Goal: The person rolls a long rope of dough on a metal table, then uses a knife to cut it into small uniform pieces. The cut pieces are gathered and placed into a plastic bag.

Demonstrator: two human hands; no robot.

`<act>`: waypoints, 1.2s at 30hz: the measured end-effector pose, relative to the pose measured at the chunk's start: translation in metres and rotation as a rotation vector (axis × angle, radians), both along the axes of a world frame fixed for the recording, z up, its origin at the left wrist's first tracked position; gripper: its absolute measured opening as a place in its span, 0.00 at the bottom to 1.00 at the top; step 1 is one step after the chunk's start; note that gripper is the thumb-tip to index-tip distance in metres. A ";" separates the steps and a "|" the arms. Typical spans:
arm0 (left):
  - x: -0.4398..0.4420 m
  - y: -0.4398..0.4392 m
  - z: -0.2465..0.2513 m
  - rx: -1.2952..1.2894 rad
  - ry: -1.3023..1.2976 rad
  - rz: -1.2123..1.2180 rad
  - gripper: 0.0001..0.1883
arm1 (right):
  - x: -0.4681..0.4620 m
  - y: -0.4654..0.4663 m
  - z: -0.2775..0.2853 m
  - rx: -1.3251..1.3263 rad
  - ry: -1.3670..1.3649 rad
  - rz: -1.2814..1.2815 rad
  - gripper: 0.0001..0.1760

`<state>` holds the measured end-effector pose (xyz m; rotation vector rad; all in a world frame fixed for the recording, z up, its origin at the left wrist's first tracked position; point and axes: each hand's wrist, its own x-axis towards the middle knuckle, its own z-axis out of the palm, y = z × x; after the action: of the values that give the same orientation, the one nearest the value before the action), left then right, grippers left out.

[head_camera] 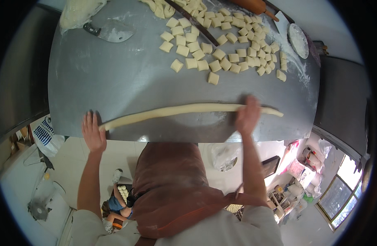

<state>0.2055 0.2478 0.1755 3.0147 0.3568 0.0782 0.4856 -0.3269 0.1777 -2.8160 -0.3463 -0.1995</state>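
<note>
A long rope of pale dough (176, 110) lies in a shallow arc along the near side of a grey metal worktable (108, 80). My left hand (94, 132) rests flat at the rope's left end, thumb side touching it, fingers extended. Over the rope, short of its right end, lies my right hand (249, 116), slightly blurred and palm down. It hides that stretch of dough and grips nothing that I can see. Farther back, many cut dough pieces (219, 54) are spread over the table. A long dark blade or bar (194, 23) lies among them.
A cleaver (110, 32) lies far left beside a plastic bag of dough (80, 12). A rolling pin (253, 6), a white scraper (282, 23) and a bowl of flour (298, 41) are at the back right. Below left, another person (116, 206) sits near the floor.
</note>
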 end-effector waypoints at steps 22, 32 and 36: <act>0.220 -0.319 0.024 -0.488 -0.157 -0.218 0.36 | 0.023 0.091 -0.033 0.069 0.000 0.632 0.25; 0.220 -0.353 0.015 -0.131 0.074 -0.160 0.43 | 0.118 -0.237 0.012 -0.250 0.259 0.462 0.24; 0.239 -0.413 0.027 -0.286 -0.029 -0.407 0.42 | 0.107 -0.276 0.018 -0.091 0.005 0.369 0.37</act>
<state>0.4442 -0.1651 0.2024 2.7326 -0.2325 0.0338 0.5926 -0.6031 0.1954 -2.7743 -0.8818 -0.0971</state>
